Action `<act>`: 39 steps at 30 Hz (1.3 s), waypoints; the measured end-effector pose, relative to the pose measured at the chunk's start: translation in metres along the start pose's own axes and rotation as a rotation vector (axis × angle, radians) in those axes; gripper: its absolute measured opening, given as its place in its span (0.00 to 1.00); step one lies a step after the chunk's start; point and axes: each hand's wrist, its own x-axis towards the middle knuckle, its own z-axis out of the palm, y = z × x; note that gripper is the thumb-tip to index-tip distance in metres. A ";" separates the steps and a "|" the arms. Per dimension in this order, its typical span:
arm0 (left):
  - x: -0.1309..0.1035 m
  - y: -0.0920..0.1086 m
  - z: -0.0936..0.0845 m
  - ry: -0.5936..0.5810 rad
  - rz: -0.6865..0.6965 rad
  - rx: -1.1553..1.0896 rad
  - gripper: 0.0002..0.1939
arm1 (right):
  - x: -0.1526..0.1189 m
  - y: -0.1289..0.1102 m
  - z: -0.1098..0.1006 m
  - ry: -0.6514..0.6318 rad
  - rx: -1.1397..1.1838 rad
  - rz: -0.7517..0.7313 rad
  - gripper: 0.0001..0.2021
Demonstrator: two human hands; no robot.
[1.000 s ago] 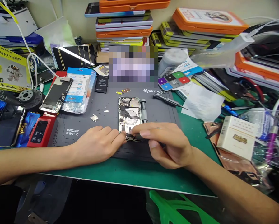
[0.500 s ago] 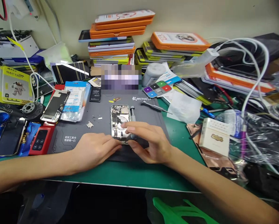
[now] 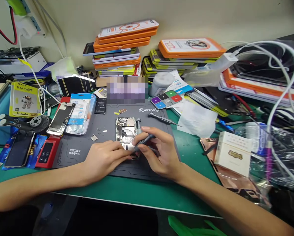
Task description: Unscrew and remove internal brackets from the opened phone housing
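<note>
An opened phone (image 3: 127, 135) lies on the dark grey work mat (image 3: 88, 152), its inner parts and a round silvery patch exposed. My left hand (image 3: 106, 157) rests at its lower left edge, fingers pressed together and gripping that corner. Between the thumb and fingers of my right hand (image 3: 161, 147) is a dark grey screwdriver (image 3: 147, 139), tilted over the phone's lower end. Its tip is hidden near my left fingertips. Another grey screwdriver (image 3: 138, 124) lies along the phone's right side. Small metal parts (image 3: 94, 137) sit to the left on the mat.
A thin screwdriver (image 3: 165, 120) and white paper (image 3: 196, 118) lie to the right. Beyond them is a cigarette box (image 3: 232, 154). A phone screen (image 3: 61, 118), red device (image 3: 48, 152) and black battery (image 3: 100, 106) are left. Orange boxes (image 3: 191, 48) stand stacked behind.
My right hand's fingers have closed around the screwdriver, which now tilts with its handle up to the right. My left hand stays at the phone's edge. The whole view has shifted slightly.
</note>
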 end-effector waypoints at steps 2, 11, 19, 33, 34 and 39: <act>0.001 0.000 0.000 -0.010 -0.027 -0.058 0.11 | 0.000 0.000 0.000 -0.015 0.004 -0.026 0.30; 0.007 -0.001 -0.004 -0.091 -0.103 -0.136 0.11 | -0.001 0.001 -0.003 0.109 -0.120 -0.087 0.29; 0.014 0.000 0.006 -0.058 -0.068 -0.021 0.09 | -0.006 0.007 -0.007 0.007 -0.168 -0.032 0.27; 0.007 0.003 0.012 0.070 0.135 0.258 0.13 | -0.008 0.007 -0.008 -0.041 -0.237 -0.107 0.28; 0.007 0.003 0.013 0.073 0.134 0.264 0.13 | -0.007 0.007 -0.009 -0.037 -0.241 -0.110 0.27; 0.007 0.003 0.015 0.043 0.125 0.290 0.17 | -0.001 0.006 -0.016 -0.103 -0.361 -0.160 0.19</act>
